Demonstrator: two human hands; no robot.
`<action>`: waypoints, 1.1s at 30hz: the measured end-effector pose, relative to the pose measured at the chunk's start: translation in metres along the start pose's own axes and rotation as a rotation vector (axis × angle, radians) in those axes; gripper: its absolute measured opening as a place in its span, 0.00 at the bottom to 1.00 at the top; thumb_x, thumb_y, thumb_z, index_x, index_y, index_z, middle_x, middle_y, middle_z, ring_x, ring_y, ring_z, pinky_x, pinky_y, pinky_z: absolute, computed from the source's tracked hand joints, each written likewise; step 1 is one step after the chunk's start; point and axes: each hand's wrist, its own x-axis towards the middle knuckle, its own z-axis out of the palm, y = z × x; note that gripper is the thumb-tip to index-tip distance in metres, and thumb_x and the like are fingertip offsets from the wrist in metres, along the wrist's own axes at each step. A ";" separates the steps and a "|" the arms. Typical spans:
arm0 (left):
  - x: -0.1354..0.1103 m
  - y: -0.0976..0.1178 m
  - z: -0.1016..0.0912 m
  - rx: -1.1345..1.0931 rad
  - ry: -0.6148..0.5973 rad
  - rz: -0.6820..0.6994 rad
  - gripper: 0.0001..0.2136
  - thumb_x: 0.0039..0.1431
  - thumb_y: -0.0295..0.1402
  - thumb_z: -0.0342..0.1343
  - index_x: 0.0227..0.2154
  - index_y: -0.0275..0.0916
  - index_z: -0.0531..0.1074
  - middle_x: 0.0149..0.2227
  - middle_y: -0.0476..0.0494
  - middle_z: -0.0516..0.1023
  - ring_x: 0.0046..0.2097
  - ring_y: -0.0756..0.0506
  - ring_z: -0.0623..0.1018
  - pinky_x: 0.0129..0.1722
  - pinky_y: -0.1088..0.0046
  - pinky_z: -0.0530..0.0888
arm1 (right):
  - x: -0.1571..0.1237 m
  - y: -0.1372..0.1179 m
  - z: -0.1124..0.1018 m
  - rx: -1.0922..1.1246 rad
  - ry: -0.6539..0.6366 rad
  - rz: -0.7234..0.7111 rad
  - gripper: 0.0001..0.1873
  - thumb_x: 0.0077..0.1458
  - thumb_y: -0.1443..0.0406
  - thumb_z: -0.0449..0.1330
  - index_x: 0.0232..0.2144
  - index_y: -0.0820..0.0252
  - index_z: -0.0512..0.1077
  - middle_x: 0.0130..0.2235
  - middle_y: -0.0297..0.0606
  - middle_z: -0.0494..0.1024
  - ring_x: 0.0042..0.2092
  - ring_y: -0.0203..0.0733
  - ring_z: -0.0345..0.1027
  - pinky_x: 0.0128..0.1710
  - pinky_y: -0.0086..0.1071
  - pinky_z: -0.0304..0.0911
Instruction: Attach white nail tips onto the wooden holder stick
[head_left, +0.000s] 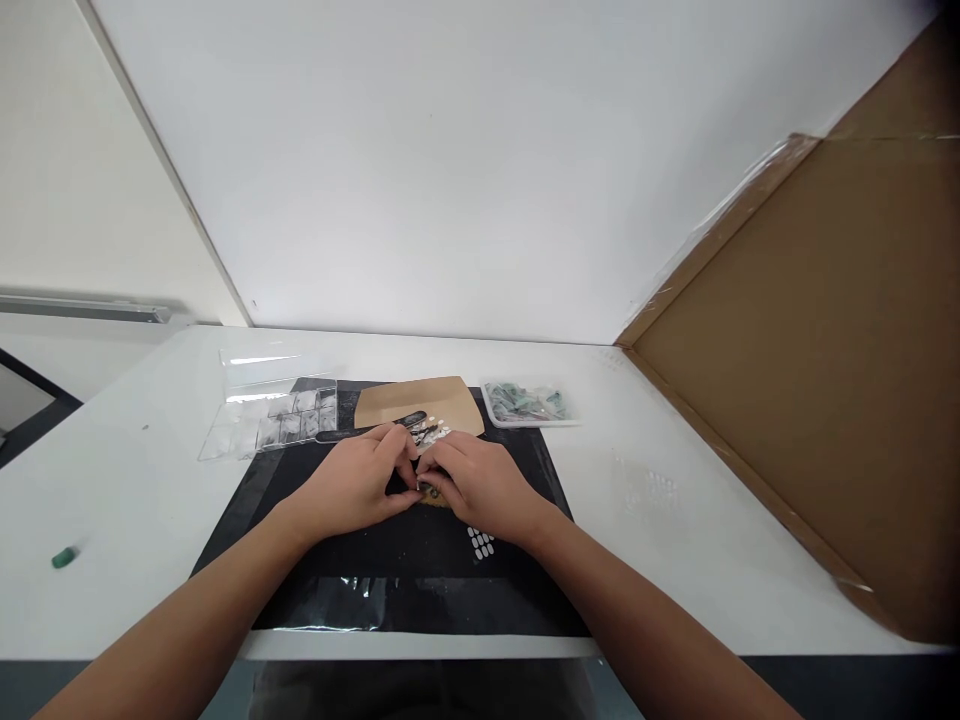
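Observation:
A small yellowish piece (pixel 433 498) with shiny bits on top lies low over the black mat (pixel 360 555), between my two hands. My left hand (pixel 367 475) has its thumb and forefinger pinched at the left edge of this piece. From the other side, my right hand (pixel 476 480) curls its fingertips onto the top and right of it. Fingers cover much of the piece, so its kind cannot be made out. By my right wrist sits a patch of white oval stickers (pixel 481 543). Beyond my fingertips are loose white bits (pixel 439 430) and black tweezers (pixel 411 419).
Brown paper (pixel 405 398) lies at the mat's back. A clear compartment box (pixel 259 432) with its lid up stands left, a white tray (pixel 495 415) of greenish packets right. A green lump (pixel 64 557) rests far left. A cardboard panel (pixel 810 380) borders the right.

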 end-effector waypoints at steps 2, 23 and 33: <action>0.000 0.000 0.000 -0.003 -0.002 -0.004 0.13 0.61 0.33 0.65 0.39 0.44 0.64 0.40 0.50 0.85 0.48 0.40 0.83 0.41 0.66 0.73 | 0.001 0.000 0.000 -0.009 0.012 -0.009 0.04 0.67 0.70 0.61 0.39 0.56 0.72 0.40 0.36 0.81 0.42 0.42 0.72 0.40 0.33 0.63; 0.002 0.002 0.000 0.033 0.000 -0.022 0.11 0.60 0.34 0.65 0.37 0.43 0.67 0.38 0.47 0.81 0.45 0.40 0.81 0.39 0.66 0.73 | 0.002 0.000 -0.002 0.041 0.055 -0.019 0.05 0.66 0.70 0.63 0.40 0.55 0.71 0.40 0.35 0.82 0.41 0.41 0.73 0.40 0.32 0.62; 0.001 0.003 -0.002 0.043 -0.006 -0.030 0.10 0.60 0.33 0.65 0.36 0.42 0.68 0.37 0.47 0.81 0.44 0.40 0.81 0.38 0.67 0.74 | 0.002 0.003 -0.003 0.055 0.074 -0.012 0.05 0.66 0.70 0.63 0.38 0.54 0.72 0.39 0.34 0.84 0.42 0.41 0.76 0.41 0.32 0.64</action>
